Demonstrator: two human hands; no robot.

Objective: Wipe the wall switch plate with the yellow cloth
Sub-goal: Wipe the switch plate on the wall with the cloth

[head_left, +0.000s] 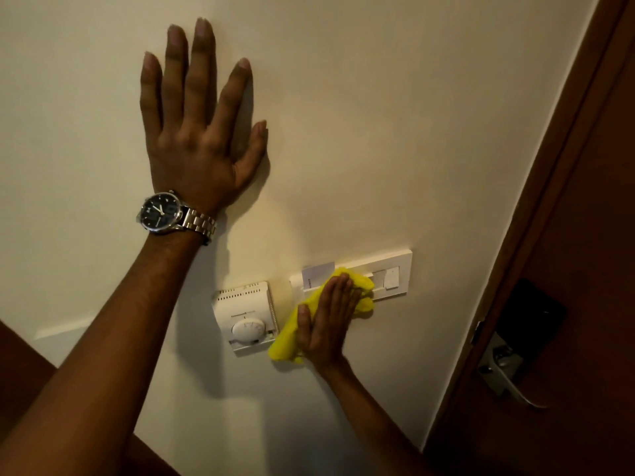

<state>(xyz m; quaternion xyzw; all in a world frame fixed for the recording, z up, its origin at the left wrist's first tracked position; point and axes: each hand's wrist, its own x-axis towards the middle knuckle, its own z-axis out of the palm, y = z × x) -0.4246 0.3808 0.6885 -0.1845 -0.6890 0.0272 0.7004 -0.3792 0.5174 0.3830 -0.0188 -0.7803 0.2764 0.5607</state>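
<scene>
A long cream switch plate (395, 266) is mounted low on the wall, with a white rocker switch (391, 278) near its right end and a white card standing in a slot at its left end. My right hand (326, 321) lies flat over the yellow cloth (285, 341), pressing it against the plate's left half and the wall just below. The cloth sticks out above my fingertips and below my thumb. My left hand (199, 132) rests flat on the bare wall, up and to the left, fingers spread, holding nothing. A metal watch is on that wrist.
A white thermostat (245, 316) with a round dial sits on the wall just left of the cloth. A brown wooden door (567, 252) with a black lock panel and a metal lever handle (508, 372) stands at the right. Brown woodwork fills the lower left corner.
</scene>
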